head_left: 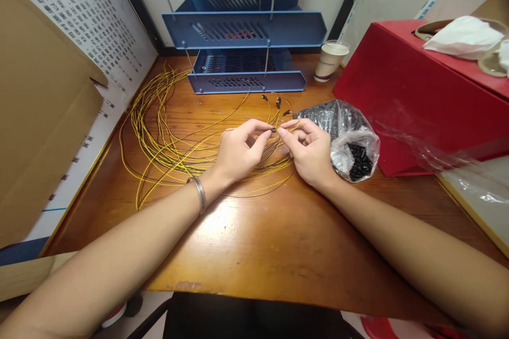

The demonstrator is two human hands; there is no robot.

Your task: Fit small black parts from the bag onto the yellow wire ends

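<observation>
Above the middle of the table, my left hand [242, 152] pinches a small black piece [274, 130] between thumb and fingertips. My right hand [312, 152] faces it, closed in a pinch on a thin yellow wire [295, 125]; the fingertips of both hands nearly meet. Exactly how the wire and the black piece join is too small to see. Behind and under the hands spreads a loose coil of yellow and black wires [145, 140]. Several wire ends carry black connectors [278, 102]. Beside my right hand lies an open clear plastic bag [338, 116] with small black pieces [361, 161] inside.
A blue tiered tray rack [244, 30] stands at the back, with a paper cup [331, 61] to its right. A red box [421, 95] topped with tissue [463, 37] fills the right side. Cardboard [43, 116] leans at left. The wooden table's front edge [254, 296] runs below my forearms.
</observation>
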